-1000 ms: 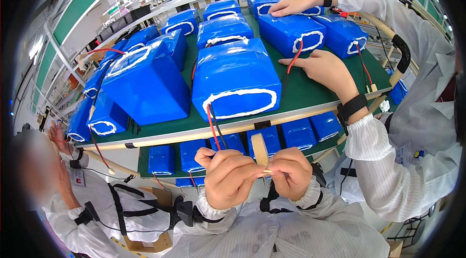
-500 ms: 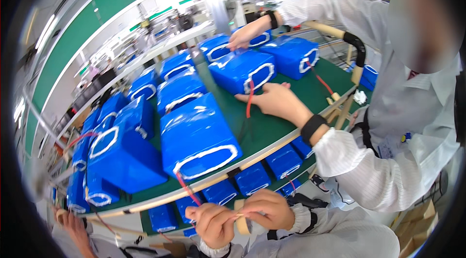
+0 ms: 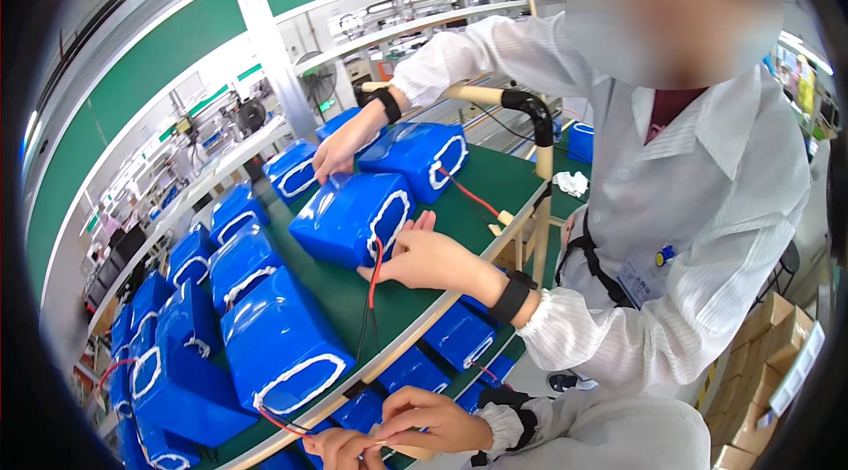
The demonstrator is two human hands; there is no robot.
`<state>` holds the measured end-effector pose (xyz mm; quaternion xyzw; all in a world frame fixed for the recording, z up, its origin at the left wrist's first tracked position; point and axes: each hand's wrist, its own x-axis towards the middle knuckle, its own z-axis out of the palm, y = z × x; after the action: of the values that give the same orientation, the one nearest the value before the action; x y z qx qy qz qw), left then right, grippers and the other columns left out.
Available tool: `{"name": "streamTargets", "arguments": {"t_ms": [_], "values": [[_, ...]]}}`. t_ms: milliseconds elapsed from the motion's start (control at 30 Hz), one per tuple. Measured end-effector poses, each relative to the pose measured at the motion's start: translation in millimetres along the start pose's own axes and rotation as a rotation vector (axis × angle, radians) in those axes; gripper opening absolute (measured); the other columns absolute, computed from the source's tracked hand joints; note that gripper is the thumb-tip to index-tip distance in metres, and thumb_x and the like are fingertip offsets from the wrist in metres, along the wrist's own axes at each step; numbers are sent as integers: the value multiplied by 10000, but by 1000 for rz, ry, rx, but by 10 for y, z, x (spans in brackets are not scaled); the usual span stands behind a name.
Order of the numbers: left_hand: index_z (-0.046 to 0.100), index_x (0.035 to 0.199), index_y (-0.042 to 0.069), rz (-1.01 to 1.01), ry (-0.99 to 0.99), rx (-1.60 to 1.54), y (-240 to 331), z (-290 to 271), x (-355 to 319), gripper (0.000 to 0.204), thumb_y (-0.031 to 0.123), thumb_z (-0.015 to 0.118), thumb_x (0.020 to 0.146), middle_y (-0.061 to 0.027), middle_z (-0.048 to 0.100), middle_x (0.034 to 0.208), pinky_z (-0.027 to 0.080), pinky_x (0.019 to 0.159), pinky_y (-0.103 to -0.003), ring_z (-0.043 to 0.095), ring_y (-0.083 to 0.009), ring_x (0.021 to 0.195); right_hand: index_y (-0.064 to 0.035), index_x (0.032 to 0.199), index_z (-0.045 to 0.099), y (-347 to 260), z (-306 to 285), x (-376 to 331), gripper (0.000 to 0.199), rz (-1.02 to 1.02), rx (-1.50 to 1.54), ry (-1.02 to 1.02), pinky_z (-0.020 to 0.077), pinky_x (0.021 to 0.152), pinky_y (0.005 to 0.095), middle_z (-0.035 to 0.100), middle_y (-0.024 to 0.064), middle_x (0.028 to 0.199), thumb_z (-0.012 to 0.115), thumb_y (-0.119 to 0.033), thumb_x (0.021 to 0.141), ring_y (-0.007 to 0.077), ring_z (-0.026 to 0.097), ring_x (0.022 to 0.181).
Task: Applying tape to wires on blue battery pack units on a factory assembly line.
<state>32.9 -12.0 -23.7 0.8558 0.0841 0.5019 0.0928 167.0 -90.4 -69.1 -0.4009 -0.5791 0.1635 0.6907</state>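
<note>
The view has swung toward a co-worker (image 3: 698, 205), dropping the left hand (image 3: 343, 450) and right hand (image 3: 431, 422) to the frame's bottom edge. Their fingertips still pinch the tan tape (image 3: 415, 451), half hidden there, so the taping seems unfinished. A red wire (image 3: 283, 422) reaches the left hand; whether gripped, I can't tell.

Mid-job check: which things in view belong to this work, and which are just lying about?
Part of the work, it seems:
tape, between left hand and right hand
red lead, near the left hand
blue packs, on the green bench

Probably just lying about:
white wad
cartons
</note>
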Motion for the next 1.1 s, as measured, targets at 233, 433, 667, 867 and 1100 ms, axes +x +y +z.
{"name": "streamTargets", "arguments": {"t_ms": [233, 433, 667, 867, 1100], "values": [[589, 798, 45, 16, -26, -8, -34, 20, -9, 60, 92, 626, 802, -109, 577, 777, 359, 768, -405, 539, -296, 736, -25, 912, 647, 25, -97, 23, 91, -65, 67, 4, 456, 764, 281, 551, 80, 967, 665, -71, 836, 195, 559, 892], [586, 784, 51, -21, -15, -60, -1, 51, -10, 97, 129, 624, 829, -103, 572, 765, 360, 761, -400, 532, -295, 723, -29, 929, 654, 23, -122, 23, 106, -68, 66, -13, 453, 743, 278, 552, 83, 972, 669, -72, 833, 194, 555, 880], [582, 765, 61, -23, 30, -41, -5, 84, 5, 143, 161, 624, 858, -83, 570, 748, 361, 743, -386, 531, -269, 710, -39, 946, 677, 45, -85, 24, 130, -64, 64, 14, 448, 708, 270, 558, 84, 949, 684, -63, 818, 190, 554, 855], [584, 788, 61, -44, 18, -20, 2, 70, -4, 112, 143, 625, 852, -81, 574, 742, 365, 741, -382, 534, -268, 694, -68, 952, 659, 91, -72, 26, 135, -75, 31, 20, 414, 663, 281, 541, 70, 904, 676, -81, 818, 196, 521, 809], [602, 781, 67, -6, 12, -19, -62, 60, -35, 70, 100, 657, 810, -76, 582, 741, 363, 732, -374, 534, -253, 680, -66, 941, 655, 133, -92, 46, 123, -51, 9, -26, 423, 737, 302, 552, 65, 903, 672, -104, 825, 215, 527, 853]]}}
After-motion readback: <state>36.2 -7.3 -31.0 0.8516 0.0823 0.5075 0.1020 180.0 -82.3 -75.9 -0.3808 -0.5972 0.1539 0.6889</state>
